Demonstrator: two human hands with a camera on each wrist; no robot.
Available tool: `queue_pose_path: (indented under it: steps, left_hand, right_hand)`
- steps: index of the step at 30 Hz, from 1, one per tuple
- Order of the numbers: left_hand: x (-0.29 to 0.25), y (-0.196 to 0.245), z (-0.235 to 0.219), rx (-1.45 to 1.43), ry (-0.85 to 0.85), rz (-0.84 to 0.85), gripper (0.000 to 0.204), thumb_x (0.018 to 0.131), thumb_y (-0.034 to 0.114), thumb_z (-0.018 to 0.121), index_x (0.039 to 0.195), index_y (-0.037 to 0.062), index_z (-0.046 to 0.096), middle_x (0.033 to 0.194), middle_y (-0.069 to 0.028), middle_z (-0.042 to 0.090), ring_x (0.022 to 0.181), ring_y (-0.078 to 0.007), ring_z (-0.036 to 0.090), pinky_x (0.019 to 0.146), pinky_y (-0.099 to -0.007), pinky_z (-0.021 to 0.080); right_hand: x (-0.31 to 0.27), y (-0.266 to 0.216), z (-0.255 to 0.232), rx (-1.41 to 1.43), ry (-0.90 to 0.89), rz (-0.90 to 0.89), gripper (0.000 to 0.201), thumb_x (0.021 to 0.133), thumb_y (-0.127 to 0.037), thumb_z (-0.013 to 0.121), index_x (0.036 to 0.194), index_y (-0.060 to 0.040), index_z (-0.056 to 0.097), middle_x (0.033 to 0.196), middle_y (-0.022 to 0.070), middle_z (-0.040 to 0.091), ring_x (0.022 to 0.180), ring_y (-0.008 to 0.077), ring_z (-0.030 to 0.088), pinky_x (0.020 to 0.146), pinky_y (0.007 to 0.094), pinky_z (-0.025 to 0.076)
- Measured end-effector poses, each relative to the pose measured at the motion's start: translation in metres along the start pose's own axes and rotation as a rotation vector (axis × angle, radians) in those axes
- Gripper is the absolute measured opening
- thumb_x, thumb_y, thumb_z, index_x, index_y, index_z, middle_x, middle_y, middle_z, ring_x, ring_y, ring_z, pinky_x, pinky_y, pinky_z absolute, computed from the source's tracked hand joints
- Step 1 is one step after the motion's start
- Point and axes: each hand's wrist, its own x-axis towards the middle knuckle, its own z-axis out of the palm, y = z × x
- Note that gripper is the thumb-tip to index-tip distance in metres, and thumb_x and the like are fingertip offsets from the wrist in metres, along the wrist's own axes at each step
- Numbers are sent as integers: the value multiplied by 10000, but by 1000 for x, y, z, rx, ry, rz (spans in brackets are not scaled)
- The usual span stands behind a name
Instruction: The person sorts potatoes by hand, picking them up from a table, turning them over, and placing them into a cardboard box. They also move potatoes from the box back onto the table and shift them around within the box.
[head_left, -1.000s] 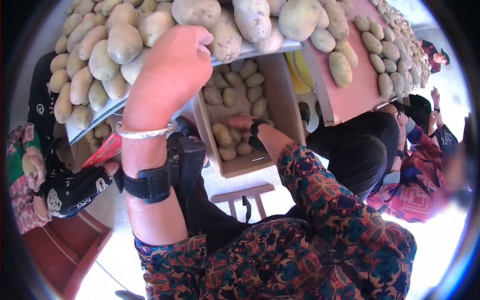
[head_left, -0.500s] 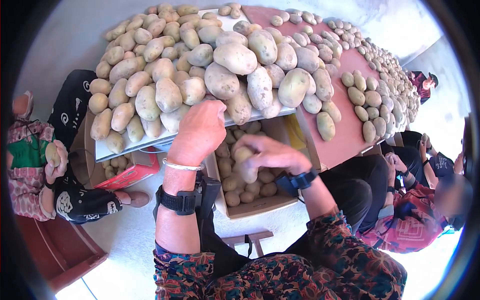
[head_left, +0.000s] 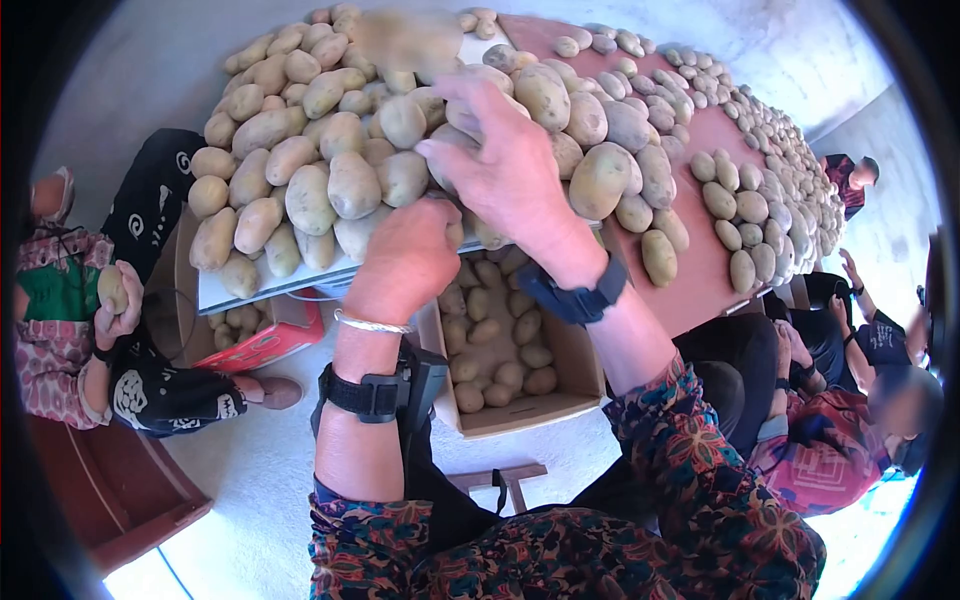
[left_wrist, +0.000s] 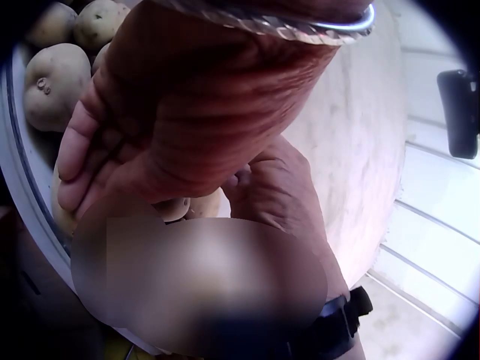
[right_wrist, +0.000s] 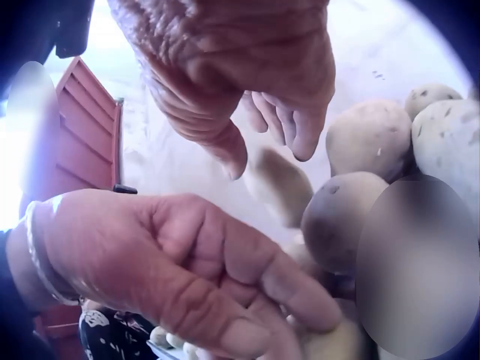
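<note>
At the front edge of the heaped table point(head_left: 320, 283), my left hand point(head_left: 408, 262) stays against the lower potatoes, its fingers loosely curled. In the right wrist view those left fingers touch a pale potato point(right_wrist: 330, 343). My right hand point(head_left: 510, 170) is over the heap, beyond the left one, fingers and thumb spread. Just below its fingertips, the right wrist view has a motion-blurred potato point(right_wrist: 279, 186), apart from the thumb. The left wrist view gives the left palm point(left_wrist: 217, 105) close up, with the right hand point(left_wrist: 281, 187) behind it.
A cardboard box point(head_left: 530, 412) with potatoes stands below the table edge; another box point(head_left: 262, 352) is at the left. Smaller potatoes point(head_left: 745, 205) cover the reddish board point(head_left: 685, 275) at the right. Seated people are on both sides, one holding a potato point(head_left: 112, 288).
My right hand rose from inside the box holding a potato, then moved up over the heap, where its fingers have spread. My left hand has stayed at the table edge.
</note>
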Motion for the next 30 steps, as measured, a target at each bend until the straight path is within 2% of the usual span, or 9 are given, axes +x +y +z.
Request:
queue_pose_path:
  steps: [3, 6, 12, 14, 15, 17, 19, 27, 30]
  left_hand:
    - [-2, 1, -3, -19, -7, -31, 260, 815, 9, 501, 1001, -33, 678, 935, -270, 659, 916, -421, 640, 835, -458, 507]
    - [-2, 2, -6, -37, -39, -50, 270, 816, 11, 506, 1020, -32, 677, 950, -261, 668, 935, -415, 642, 857, -443, 505]
    - [3, -7, -4, -6, -50, 3, 268, 819, 56, 540, 1038, -27, 672, 998, -256, 670, 983, -387, 645, 885, -418, 500]
    - [5, -7, -5, -7, -110, 8, 271, 811, 71, 565, 1041, -29, 666, 978, -236, 683, 942, -339, 667, 849, -393, 508]
    - [3, -2, -8, -27, -135, -35, 277, 814, 72, 572, 1056, -28, 663, 954, -212, 688, 909, -301, 667, 830, -376, 509]
    - [4, 0, -10, -50, -175, -79, 283, 818, 74, 580, 1070, -26, 660, 930, -187, 694, 876, -262, 667, 812, -358, 509]
    - [5, -3, -8, -105, -189, -148, 303, 832, 72, 590, 1113, -25, 648, 918, -125, 683, 856, -188, 634, 792, -323, 501]
    - [5, -5, -2, -150, -191, -105, 354, 842, 47, 565, 1183, -35, 613, 970, -116, 674, 899, -168, 615, 828, -313, 486]
    - [4, 1, -5, -156, -174, -150, 370, 840, 47, 555, 1198, -34, 606, 987, -121, 672, 912, -177, 614, 834, -314, 482]
  right_hand:
    - [-25, -5, -9, -36, 158, -132, 269, 811, -77, 686, 1065, -45, 602, 881, 131, 658, 733, 235, 641, 679, 330, 519]
    - [-60, -14, -29, 20, 100, 65, 164, 834, -86, 681, 982, -36, 631, 839, 120, 663, 730, 238, 654, 678, 332, 521]
    - [-120, 14, -38, 105, -403, 511, 125, 850, -138, 674, 903, -26, 655, 813, 122, 689, 779, 270, 688, 725, 371, 531]
    - [-143, 47, -36, -180, -880, 560, 235, 857, -210, 654, 972, -7, 670, 943, 149, 704, 885, 281, 688, 771, 363, 535]
    - [-159, 62, -33, -170, -889, 594, 235, 857, -210, 654, 972, -7, 670, 943, 149, 704, 885, 281, 688, 771, 363, 535]
    - [-188, 94, -26, -585, -1186, 633, 346, 819, -298, 664, 1014, -13, 680, 1041, 218, 680, 1011, 376, 645, 834, 437, 525]
    - [-222, 127, -20, -553, -1193, 711, 358, 802, -292, 670, 1027, -14, 681, 1057, 226, 674, 1028, 375, 640, 849, 440, 523]
    - [-280, 163, -1, -485, -1417, 940, 320, 781, -156, 608, 1040, 20, 672, 1086, 256, 657, 1060, 389, 629, 895, 456, 513]
    - [-286, 177, 10, -500, -1259, 896, 318, 783, -116, 579, 1041, 50, 662, 1119, 271, 644, 1073, 397, 624, 892, 464, 513]
